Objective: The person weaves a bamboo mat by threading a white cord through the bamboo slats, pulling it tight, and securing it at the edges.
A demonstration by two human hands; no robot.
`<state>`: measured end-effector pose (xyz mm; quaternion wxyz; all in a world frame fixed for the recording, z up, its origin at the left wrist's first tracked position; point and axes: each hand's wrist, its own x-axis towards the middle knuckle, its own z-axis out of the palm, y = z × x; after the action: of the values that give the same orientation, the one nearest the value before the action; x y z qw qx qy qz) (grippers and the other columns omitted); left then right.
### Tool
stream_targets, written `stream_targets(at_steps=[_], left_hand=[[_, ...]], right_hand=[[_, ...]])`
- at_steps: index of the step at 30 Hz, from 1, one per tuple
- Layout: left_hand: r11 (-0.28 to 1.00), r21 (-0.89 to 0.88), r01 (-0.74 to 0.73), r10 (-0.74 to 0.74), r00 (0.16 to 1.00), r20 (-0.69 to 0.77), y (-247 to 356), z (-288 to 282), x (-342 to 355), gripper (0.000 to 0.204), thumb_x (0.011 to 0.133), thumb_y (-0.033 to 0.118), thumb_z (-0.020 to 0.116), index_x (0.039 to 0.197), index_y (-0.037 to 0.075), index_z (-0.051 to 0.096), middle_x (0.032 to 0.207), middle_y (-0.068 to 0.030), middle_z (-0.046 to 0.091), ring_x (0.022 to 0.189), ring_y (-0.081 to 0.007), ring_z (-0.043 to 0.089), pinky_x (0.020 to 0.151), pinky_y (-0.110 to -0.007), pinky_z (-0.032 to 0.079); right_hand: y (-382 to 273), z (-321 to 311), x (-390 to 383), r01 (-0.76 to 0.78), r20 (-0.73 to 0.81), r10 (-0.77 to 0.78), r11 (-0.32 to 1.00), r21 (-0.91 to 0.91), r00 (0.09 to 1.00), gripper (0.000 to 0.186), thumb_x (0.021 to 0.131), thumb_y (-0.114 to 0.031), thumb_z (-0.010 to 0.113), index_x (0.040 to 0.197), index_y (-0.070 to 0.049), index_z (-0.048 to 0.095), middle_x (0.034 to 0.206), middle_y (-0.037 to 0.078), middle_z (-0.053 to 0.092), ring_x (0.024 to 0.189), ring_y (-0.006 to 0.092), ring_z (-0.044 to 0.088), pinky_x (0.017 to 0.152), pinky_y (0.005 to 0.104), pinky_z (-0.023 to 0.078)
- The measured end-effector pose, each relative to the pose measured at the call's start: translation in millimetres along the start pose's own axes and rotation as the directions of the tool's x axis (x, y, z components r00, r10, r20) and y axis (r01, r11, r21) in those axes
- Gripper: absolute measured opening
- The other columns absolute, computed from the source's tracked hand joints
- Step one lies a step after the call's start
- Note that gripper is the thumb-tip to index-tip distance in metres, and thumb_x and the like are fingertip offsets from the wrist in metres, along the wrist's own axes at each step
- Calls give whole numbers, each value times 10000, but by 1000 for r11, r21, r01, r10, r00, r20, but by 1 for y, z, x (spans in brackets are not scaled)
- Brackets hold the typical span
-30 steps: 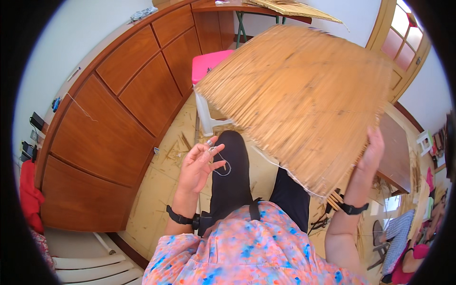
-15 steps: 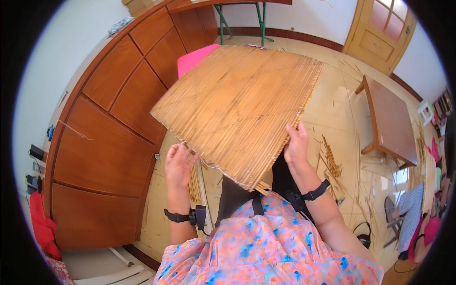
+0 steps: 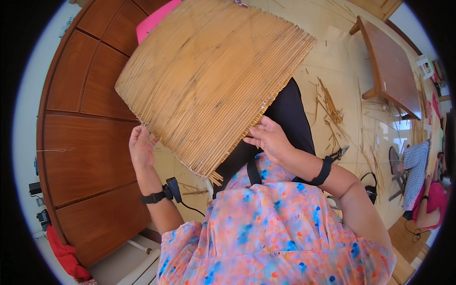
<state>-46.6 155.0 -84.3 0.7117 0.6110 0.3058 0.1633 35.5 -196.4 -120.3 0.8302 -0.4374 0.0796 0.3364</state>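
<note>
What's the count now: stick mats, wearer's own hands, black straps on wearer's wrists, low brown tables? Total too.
Stick mat: 1
Wearer's hands, left and right: 2
Black wrist straps: 2
Low brown table: 1
Total: 6

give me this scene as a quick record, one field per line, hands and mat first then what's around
left hand: fingertips at the mat's lower-left edge; exact grip unclear
right hand: touching the lower-right edge; exact grip unclear
mat: thin tan stalks laid side by side, some ends jutting at the near corner
beyond mat: pink stool top, partly covered
left side: reddish-brown wooden cabinet
right side: low wooden table
floor: loose stalks
</note>
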Motion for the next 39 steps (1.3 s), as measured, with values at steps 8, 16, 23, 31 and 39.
stream_targets(at_steps=[8, 16, 23, 31, 39], left_hand=[[772, 635, 41, -11, 999, -52, 38, -16, -18, 85, 959, 149, 559, 990, 82, 602, 953, 4, 646, 773, -74, 583, 665, -206, 424], [704, 618, -351, 444, 896, 3, 125, 10, -61, 73, 928, 76, 579, 951, 9, 594, 844, -73, 645, 661, -88, 556, 622, -204, 457], [749, 531, -396, 219, 905, 366, 95, 129, -85, 68, 813, -39, 631, 879, -31, 615, 838, -89, 643, 724, -168, 601, 685, -270, 488], [677, 581, -451, -99, 727, 680, 43, 186, -59, 75, 832, -106, 563, 874, -46, 580, 928, -92, 638, 911, -161, 623, 834, -259, 481], [730, 658, -185, 35, 972, 234, 57, 113, -49, 69, 908, -27, 554, 936, -11, 615, 954, -71, 656, 915, -129, 611, 847, -251, 468]], right_hand=[[-17, -27, -4, -108, 21, 115, 971, -214, 993, 247, 953, -155, 532, 1175, -47, 518, 1127, 89, 608, 1032, 189, 613, 811, 320, 523], [-36, -30, 1, 210, -118, -363, 742, -637, 924, 166, 858, -58, 649, 1003, -17, 579, 697, 23, 600, 564, 84, 557, 538, 206, 460], [-47, -35, 19, 386, 50, -685, 348, -854, 727, 214, 761, -15, 732, 946, -41, 629, 736, 24, 568, 494, 97, 514, 470, 234, 427], [-58, -39, 30, 524, 343, -702, 50, -850, 624, 183, 755, 1, 712, 898, -57, 614, 804, 76, 595, 618, 230, 617, 529, 320, 502], [-64, -49, 23, 482, 215, -634, 284, -829, 742, 121, 827, -6, 663, 912, -41, 585, 773, 56, 583, 574, 155, 592, 506, 252, 466]])
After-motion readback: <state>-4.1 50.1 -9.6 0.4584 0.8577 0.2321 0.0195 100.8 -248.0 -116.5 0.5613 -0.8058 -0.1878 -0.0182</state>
